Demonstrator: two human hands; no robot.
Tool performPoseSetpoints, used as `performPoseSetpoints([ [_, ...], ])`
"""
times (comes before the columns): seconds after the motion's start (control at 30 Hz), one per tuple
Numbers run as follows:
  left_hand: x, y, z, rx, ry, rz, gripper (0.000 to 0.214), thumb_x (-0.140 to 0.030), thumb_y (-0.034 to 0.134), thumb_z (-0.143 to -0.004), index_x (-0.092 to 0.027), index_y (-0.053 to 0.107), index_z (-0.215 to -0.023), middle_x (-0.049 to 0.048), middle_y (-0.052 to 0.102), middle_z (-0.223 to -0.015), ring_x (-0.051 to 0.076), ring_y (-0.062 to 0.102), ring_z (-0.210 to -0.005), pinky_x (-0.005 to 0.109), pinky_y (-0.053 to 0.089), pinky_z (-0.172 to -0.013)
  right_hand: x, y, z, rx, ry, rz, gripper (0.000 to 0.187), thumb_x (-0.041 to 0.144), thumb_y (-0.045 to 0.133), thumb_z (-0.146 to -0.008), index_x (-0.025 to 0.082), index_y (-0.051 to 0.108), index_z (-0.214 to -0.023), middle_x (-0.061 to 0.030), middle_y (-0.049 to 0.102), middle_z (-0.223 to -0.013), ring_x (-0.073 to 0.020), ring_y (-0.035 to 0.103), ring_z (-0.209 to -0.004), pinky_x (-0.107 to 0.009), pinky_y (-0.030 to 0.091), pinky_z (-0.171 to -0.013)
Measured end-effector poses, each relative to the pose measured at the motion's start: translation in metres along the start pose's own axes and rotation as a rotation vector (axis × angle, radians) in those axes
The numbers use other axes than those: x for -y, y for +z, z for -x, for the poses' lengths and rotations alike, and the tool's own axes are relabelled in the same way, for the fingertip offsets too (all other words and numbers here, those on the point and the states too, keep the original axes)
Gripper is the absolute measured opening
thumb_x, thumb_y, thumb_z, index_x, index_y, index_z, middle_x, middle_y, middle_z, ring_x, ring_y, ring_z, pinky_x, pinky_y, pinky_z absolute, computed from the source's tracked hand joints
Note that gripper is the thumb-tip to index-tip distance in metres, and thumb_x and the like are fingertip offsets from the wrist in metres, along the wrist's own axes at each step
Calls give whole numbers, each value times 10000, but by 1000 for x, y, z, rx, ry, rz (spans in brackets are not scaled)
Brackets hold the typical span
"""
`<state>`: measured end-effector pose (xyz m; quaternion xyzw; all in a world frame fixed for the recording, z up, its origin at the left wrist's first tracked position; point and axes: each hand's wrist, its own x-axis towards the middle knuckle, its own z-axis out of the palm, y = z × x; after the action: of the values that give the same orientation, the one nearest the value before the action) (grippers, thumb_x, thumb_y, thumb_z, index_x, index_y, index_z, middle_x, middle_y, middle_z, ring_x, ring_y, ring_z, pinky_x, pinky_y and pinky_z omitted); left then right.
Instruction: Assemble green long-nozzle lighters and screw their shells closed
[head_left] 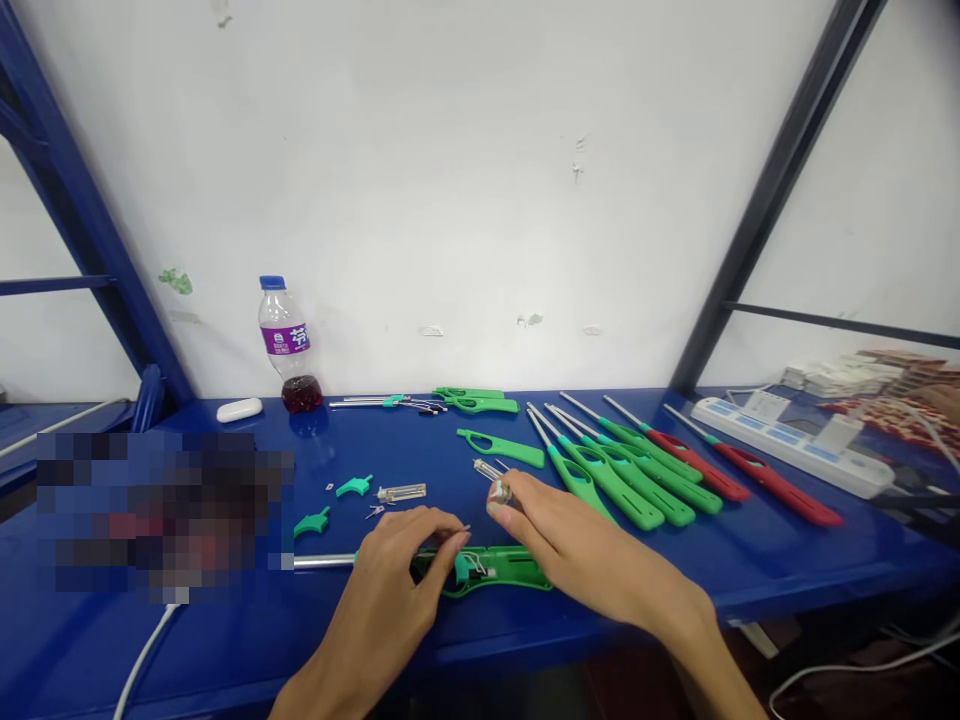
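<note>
An opened green lighter handle half (517,568) lies at the table's front, its metal tube (322,562) pointing left. A teal trigger (461,568) and thin white wires sit inside it. My left hand (401,560) is over the handle, thumb and forefinger pinched on a small thin piece, too small to name. My right hand (577,545) is closed, fingertips around a small whitish part (499,491), just above the handle's right end. Behind those fingertips shows a clear lighter tank (486,467); whether the hand touches it I cannot tell. Another clear tank (403,493) lies behind my left hand.
Several green lighters (630,497) and red lighters (780,484) lie on the right, before a power strip (795,445). Loose teal triggers (355,486) are left of centre. Green handle halves (502,447), a drink bottle (289,345) and a white case (239,410) stand or lie farther back.
</note>
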<state>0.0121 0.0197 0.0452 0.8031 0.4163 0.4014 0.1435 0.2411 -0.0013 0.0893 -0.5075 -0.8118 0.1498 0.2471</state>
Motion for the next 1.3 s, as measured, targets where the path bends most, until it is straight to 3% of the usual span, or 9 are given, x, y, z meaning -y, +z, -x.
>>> performPoseSetpoints([
  [0.2,0,0,-1,-68,37,34,166,-249,600,-1008,-280,757,-1054,-1,817,-976,239,768,-902,368,580,-836,-5,-3,-3,78,-109,38,211,352,500,-1109,271,694,-1126,-42,746,-1059,-248,712,-996,-359,531,-851],
  [0.4,-1,0,0,-13,43,27,177,-260,576,-1032,-280,750,-1003,-13,805,-973,225,750,-887,346,559,-806,4,-11,-6,102,-40,-5,218,304,616,-1067,293,685,-1274,-14,779,-1125,-226,712,-1050,-312,493,-867],
  [0.5,1,1,-2,-32,73,48,174,-243,587,-1027,-282,755,-1000,-15,799,-967,219,744,-889,340,555,-808,8,-13,-7,98,-30,-17,153,287,687,-1026,304,715,-1176,25,788,-992,-197,726,-920,-277,479,-769],
  [0.63,4,2,-4,-40,112,80,182,-215,598,-1020,-276,769,-1000,-9,793,-955,208,741,-868,324,555,-784,11,-14,-9,67,-54,-10,120,224,678,-1025,297,730,-1104,45,792,-973,-167,720,-869,-261,450,-729],
  [1.03,7,5,-1,-57,197,9,191,-175,602,-1027,-280,761,-1030,-19,772,-952,199,708,-830,318,521,-750,12,-12,-9,59,-61,22,99,247,711,-1013,290,732,-1099,51,800,-948,-157,718,-827,-263,438,-707],
  [1.3,8,6,3,-130,276,-49,187,-143,593,-1032,-245,742,-1084,10,750,-981,200,696,-886,330,529,-806,22,-11,-3,80,0,51,83,325,703,-1013,268,720,-1070,-1,777,-952,-190,697,-790,-278,410,-652],
])
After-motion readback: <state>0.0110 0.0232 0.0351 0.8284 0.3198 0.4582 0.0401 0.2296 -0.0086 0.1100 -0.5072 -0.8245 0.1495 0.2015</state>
